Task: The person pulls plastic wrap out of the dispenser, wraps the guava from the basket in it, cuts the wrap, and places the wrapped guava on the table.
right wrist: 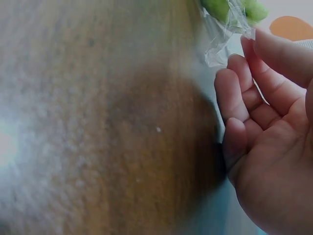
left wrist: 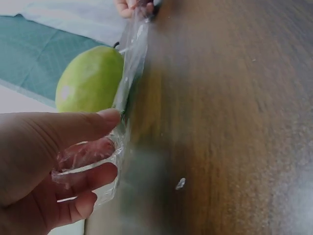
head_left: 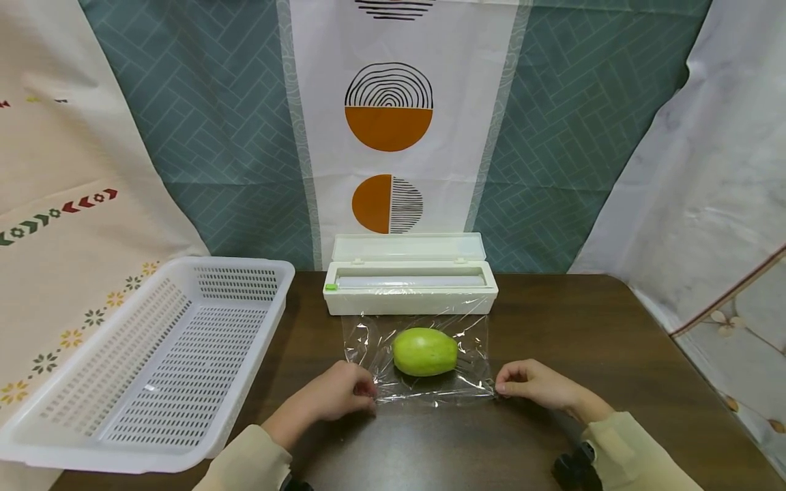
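A sheet of clear cling film point(head_left: 430, 393) runs from the white cling film dispenser point(head_left: 410, 303) toward me. On it lies a smooth, oval green fruit point(head_left: 425, 352), with a short dark stem in the left wrist view. My left hand point(head_left: 341, 391) pinches the film's near left corner between thumb and fingers; in the left wrist view, film bunches over the fingers of the left hand point(left wrist: 58, 161). At the near right corner, my right hand point(head_left: 540, 386) pinches the film with thumb and index fingertips. The other fingers of the right hand point(right wrist: 274, 117) are loosely bent.
The dispenser's lid point(head_left: 408, 247) stands raised, showing the film roll point(head_left: 411, 281) inside, and a green slider point(head_left: 331, 287) sits at its left end. To the left is a white slotted plastic basket point(head_left: 279, 300). Patterned cloths hang behind the dark wooden table point(head_left: 552, 320).
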`<state>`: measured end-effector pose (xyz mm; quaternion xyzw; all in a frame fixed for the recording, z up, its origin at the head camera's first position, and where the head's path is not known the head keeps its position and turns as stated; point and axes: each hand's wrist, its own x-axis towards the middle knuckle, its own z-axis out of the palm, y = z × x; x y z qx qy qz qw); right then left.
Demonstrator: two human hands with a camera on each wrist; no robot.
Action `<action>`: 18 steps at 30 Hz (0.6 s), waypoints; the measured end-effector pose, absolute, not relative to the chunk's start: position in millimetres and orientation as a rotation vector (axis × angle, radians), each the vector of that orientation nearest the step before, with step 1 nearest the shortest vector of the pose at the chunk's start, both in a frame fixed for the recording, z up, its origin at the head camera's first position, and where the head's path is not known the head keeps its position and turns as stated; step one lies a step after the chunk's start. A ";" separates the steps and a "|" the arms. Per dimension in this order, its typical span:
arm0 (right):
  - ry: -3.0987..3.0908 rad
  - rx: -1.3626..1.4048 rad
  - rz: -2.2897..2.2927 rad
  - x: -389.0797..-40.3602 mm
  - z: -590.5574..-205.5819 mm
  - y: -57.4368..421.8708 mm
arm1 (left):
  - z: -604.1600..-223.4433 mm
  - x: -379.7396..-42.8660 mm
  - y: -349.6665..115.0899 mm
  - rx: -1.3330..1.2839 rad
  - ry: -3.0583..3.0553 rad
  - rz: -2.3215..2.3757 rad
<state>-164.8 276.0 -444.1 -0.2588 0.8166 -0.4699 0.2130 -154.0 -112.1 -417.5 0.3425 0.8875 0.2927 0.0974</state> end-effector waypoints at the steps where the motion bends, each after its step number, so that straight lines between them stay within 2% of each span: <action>1: 2.269 -0.713 -1.303 -164.3 -443.5 276.5 | -416.9 -154.1 -112.5 1.020 2.631 0.866; 18: 2.301 -0.841 -1.379 -159.3 -425.2 285.6 | -393.9 -152.4 -119.7 1.051 2.755 0.958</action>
